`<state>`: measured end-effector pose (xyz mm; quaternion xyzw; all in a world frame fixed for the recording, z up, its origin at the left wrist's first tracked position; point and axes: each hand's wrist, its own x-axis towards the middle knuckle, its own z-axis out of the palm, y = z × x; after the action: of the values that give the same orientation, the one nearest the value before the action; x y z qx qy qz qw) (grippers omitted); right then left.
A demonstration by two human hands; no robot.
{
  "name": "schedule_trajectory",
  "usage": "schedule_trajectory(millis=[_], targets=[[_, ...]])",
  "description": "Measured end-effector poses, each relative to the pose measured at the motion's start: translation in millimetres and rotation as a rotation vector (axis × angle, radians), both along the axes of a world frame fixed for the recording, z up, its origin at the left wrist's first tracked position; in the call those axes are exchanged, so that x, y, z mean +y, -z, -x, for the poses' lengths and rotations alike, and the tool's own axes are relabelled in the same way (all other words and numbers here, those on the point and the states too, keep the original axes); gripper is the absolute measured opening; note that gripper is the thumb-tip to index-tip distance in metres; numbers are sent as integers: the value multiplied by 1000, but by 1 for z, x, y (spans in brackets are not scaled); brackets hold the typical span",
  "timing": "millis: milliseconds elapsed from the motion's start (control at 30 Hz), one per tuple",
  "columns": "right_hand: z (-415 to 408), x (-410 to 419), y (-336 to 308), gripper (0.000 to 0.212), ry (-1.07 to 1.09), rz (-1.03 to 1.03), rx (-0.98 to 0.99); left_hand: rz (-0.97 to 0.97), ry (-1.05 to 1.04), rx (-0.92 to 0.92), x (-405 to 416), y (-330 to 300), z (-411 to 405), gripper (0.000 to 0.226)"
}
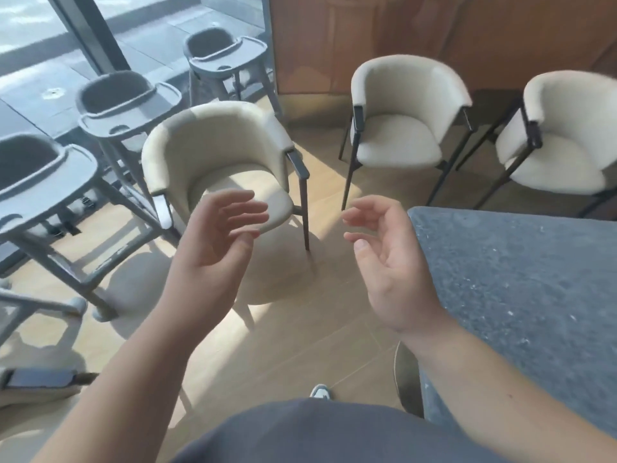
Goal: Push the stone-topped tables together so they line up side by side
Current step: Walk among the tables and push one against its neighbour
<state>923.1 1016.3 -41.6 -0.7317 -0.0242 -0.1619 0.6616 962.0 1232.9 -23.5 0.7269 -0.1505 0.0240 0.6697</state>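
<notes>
Head view is showing both grips hanging loose and holding nothing: the left hand and right hand are hovering over the pale wood floor. One grey speckled stone-topped surface is sitting just right of the right hand. A cream tub armchair is standing ahead, grey high chairs lining the window.
</notes>
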Motion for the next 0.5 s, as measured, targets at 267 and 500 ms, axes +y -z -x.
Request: schedule_trajectory(millis=[267,500], targets=[[-102,-19,13,42,91,24,87,74,54,68,-21,19,-128,38],[-238,-15,16,44,232,37,111,8,226,63,-32,29,-280,39]])
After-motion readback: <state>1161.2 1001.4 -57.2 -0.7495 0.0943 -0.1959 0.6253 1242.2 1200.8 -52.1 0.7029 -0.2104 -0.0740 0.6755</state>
